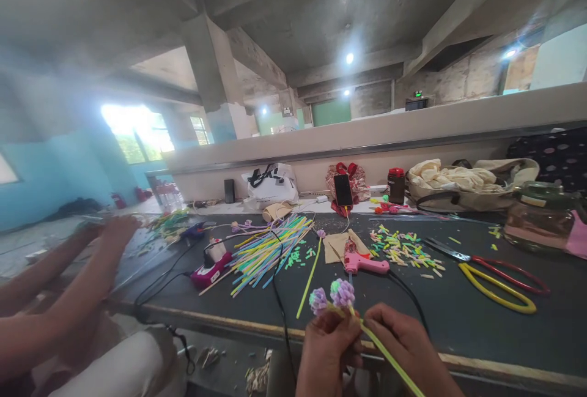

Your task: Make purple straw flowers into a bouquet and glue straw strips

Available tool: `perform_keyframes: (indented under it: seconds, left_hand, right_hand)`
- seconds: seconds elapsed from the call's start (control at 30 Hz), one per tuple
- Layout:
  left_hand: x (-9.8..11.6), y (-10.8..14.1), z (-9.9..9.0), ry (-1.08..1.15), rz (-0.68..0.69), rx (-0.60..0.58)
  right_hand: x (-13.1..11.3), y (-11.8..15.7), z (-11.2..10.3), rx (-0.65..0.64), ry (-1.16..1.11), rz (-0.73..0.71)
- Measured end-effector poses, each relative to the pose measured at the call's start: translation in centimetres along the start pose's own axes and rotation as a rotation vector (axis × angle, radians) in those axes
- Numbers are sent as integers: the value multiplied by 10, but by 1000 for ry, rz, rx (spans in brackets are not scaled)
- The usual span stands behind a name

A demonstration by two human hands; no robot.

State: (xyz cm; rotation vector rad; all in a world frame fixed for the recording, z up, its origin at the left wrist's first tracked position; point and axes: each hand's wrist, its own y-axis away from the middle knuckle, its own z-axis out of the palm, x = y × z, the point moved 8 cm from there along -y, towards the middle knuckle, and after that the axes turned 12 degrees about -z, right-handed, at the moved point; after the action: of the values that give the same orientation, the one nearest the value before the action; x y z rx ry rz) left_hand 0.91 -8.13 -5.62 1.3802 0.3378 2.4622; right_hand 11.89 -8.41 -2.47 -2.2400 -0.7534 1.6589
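Note:
Near the table's front edge, my left hand [328, 342] is closed around two pipe cleaner flowers. Their lilac flower heads [342, 292] with mint-green tops stick up above my fingers. My right hand [403, 339] pinches a yellow-green pipe cleaner stem [389, 357] that slants down to the lower right, close beside my left fingertips. Just beyond the flowers lies a pink hot glue gun [367, 263], its tip resting by a brown cardboard piece [334, 249]. Another flower on a long yellow-green stem [309, 281] lies to the left.
Pipe cleaners [270, 256] are piled left of centre, with cut bits [403, 247] scattered at right. Red-and-yellow scissors [498, 284] lie at right, near a glass jar [534, 216]. Black cables [277, 274] and a magenta power strip [211, 271] cross the left. A co-worker's arms [92, 274] reach in there.

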Motion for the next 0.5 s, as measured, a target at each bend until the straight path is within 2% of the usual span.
perform_keyframes:
  seconds: [0.1,0.2,0.3,0.4,0.5]
  left_hand:
    - [-2,-6,-2,-13,39,30]
    - [-9,-14,-7,21,55,34]
    - [-18,-20,-13,21,43,47]
    - [-21,-22,-15,18,38,49]
    - [-17,-21,-13,-11,27,16]
  right_hand:
    - [11,5,8,64,-259,148]
    - [26,13,29,86,-590,309]
    - [38,21,50,80,-796,426]
    - [45,25,56,73,-815,456]
    - [45,25,37,103,-579,399]
